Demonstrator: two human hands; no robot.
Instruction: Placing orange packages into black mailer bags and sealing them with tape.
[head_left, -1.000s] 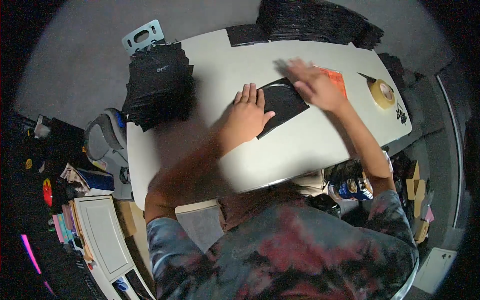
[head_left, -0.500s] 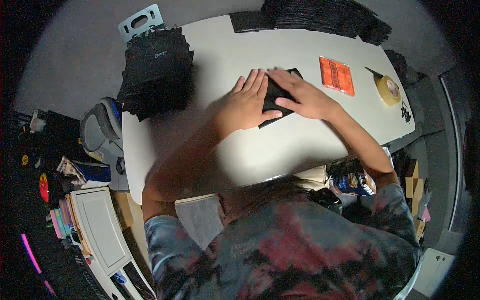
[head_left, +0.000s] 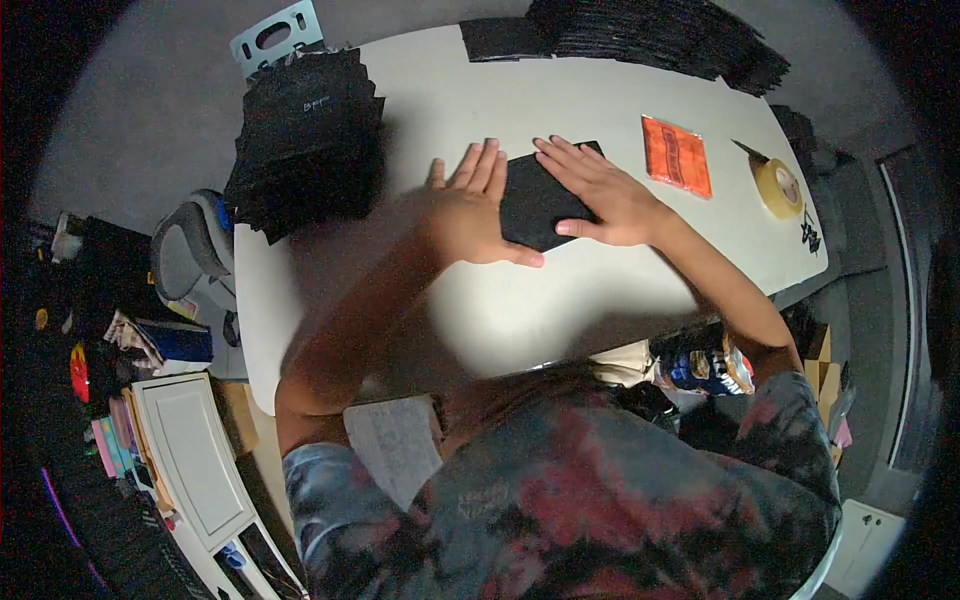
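Note:
A flat black rectangular piece (head_left: pixel 535 205), perhaps folded cloth or a pouch, lies on the white table (head_left: pixel 500 310) in front of me. My right hand (head_left: pixel 612 200) rests flat across its right part, with the fingers stretched out toward the far left and the thumb bent inward. At its left edge is my left hand (head_left: pixel 472 218), spread flat with fingers pointing away and the thumb reaching right along the near side. Neither hand grips anything. Part of the piece is hidden under my right hand.
A tall stack of black pieces (head_left: pixel 305 140) stands at the table's left end. More black pieces (head_left: pixel 640 45) line the far edge. To the right lie an orange packet (head_left: pixel 676 157), a roll of yellowish tape (head_left: pixel 778 188), a dark pointed tool (head_left: pixel 750 151) and small black bits (head_left: pixel 810 237).
My left hand has slid left off the black piece to its edge, fingers spreading, so more of the piece shows. My right hand stays on it, shifted slightly.

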